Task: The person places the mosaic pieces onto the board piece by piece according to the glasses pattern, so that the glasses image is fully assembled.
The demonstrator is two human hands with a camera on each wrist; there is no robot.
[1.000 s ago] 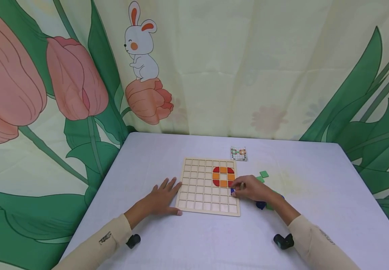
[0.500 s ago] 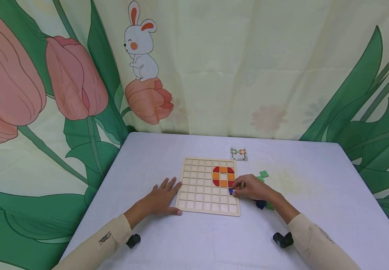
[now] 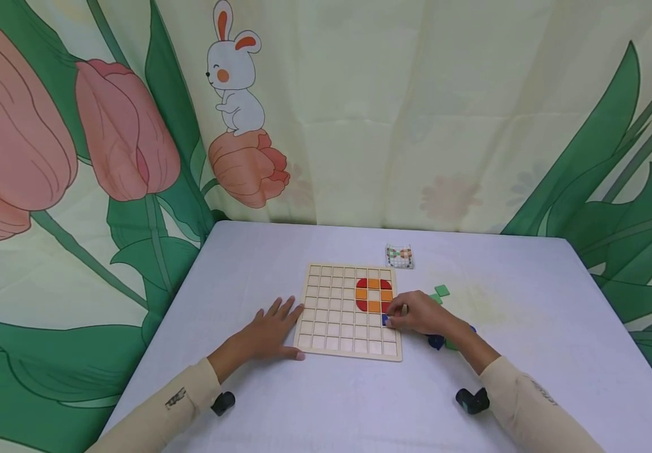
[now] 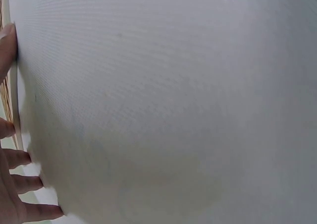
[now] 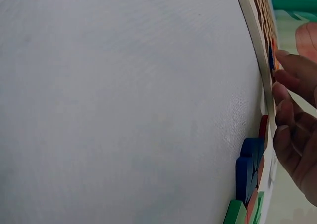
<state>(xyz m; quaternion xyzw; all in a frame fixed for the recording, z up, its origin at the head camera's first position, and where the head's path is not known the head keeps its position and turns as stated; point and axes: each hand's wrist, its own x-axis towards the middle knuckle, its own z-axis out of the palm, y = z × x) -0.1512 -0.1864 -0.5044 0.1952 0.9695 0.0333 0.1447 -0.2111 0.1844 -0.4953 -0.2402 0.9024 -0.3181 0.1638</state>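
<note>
A wooden grid board (image 3: pixel 331 327) lies on the table; red corner pieces and orange squares (image 3: pixel 373 284) form a ring near its right side. My right hand (image 3: pixel 419 313) is over the board's right edge, thumb and fingertips pinching a small blue tile (image 3: pixel 385 320) just below the ring. In the right wrist view, the fingertips are right at the blue tile (image 5: pixel 271 56), which is low in the board. My left hand (image 3: pixel 269 331) has its fingers spread, with fingertips and thumb against the board's left edge; in the left wrist view the fingers (image 4: pixel 29 183) rest along that edge.
To the board's right are loose green tiles (image 3: pixel 442 290) and dark blue pieces (image 3: pixel 436 341), partly under the right forearm. A small printed pattern card (image 3: pixel 399 257) lies behind the board. The white table (image 3: pixel 326 409) meets a printed curtain (image 3: pixel 371 126) at the back.
My right hand has shifted the blue tile slightly left, farther onto the board and into line with a cell below the ring. My left hand has stayed in place.
</note>
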